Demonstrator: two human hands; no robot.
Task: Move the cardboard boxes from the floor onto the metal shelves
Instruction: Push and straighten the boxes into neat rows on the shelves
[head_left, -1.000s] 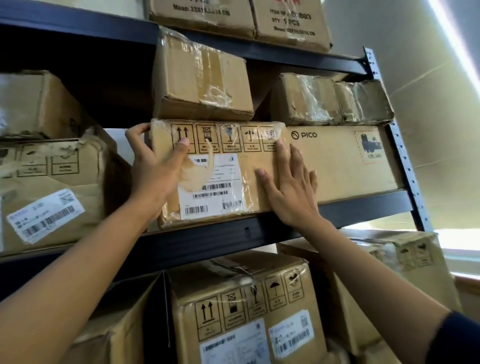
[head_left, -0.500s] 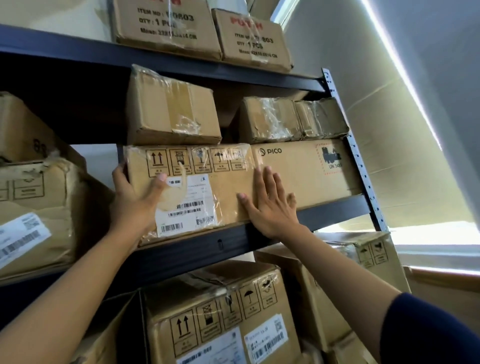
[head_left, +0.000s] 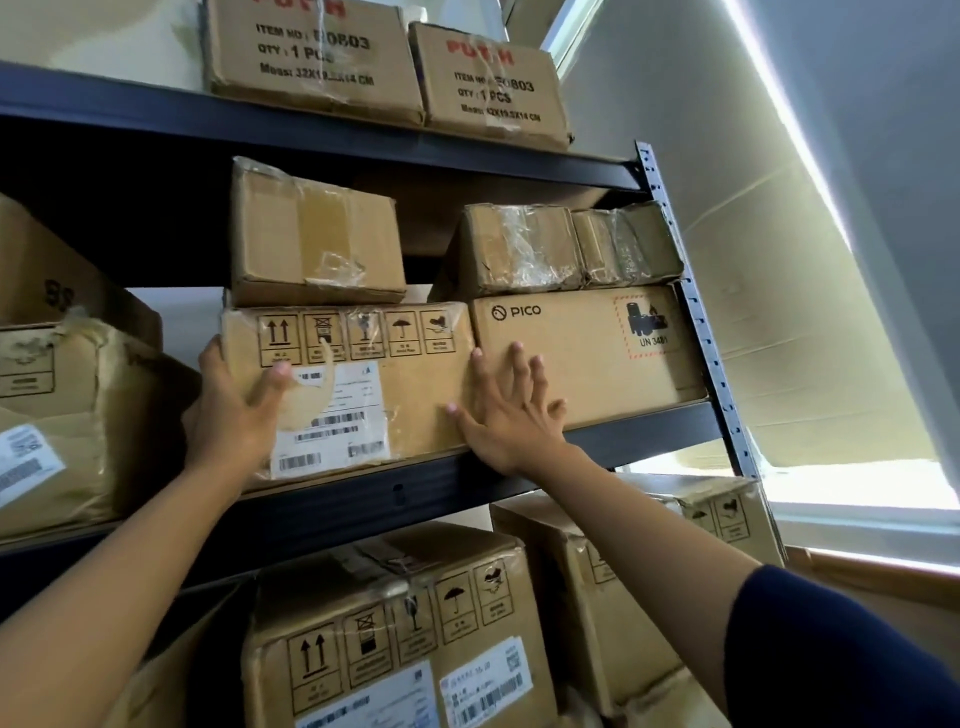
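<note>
At nine o'clock of the brown cardboard box with the white barcode label (head_left: 363, 384), the left hand (head_left: 234, 410) wraps that box's left edge, thumb on the front. The box lies long side across the dark metal shelf (head_left: 395, 491), touching the tan PICO-printed carton (head_left: 582, 348) at three o'clock. The right hand (head_left: 511, 410) presses flat, fingers spread, over that seam. Any further push probably runs straight back, toward twelve.

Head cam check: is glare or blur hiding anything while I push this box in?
Head view: window strip blown out white at right; shelf recess above left boxes deep in shadow; left hand and right hand slightly motion-soft on labelled box; wide-angle bends the upright; PICO box print readable.
</note>
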